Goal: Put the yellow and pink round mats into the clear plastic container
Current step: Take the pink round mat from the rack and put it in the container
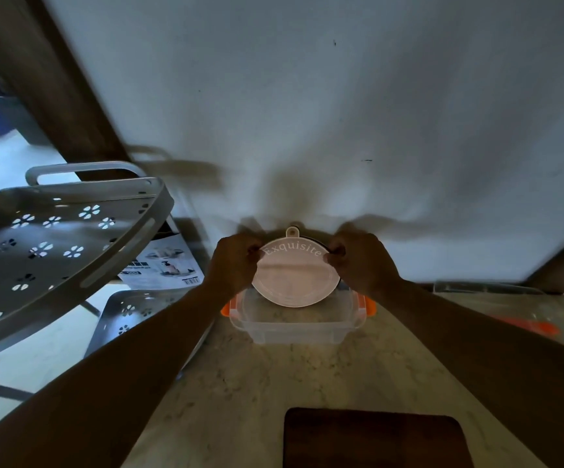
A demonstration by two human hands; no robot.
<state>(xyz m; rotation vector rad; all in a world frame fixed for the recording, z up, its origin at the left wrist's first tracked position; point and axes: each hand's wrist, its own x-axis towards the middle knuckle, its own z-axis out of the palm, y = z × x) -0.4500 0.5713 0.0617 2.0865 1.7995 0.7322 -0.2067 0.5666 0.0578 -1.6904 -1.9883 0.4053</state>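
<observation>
A pale pink round mat [296, 278] with the raised word "Exquisite" and a small hanging tab at its top stands tilted on edge, its lower rim inside the clear plastic container [294, 327]. My left hand [235, 261] pinches the mat's left rim and my right hand [363, 261] pinches its right rim. A dark edge behind the mat hints at a second mat, but I cannot tell its colour. The container sits on the marble counter near the wall and has orange side clips [225, 309].
A grey perforated rack [61, 244] stands left of the counter with a printed box [162, 265] below it. The clear container lid with an orange clip [523, 324] lies at the right. A dark wooden board [375, 440] lies near the front edge. A white wall rises behind.
</observation>
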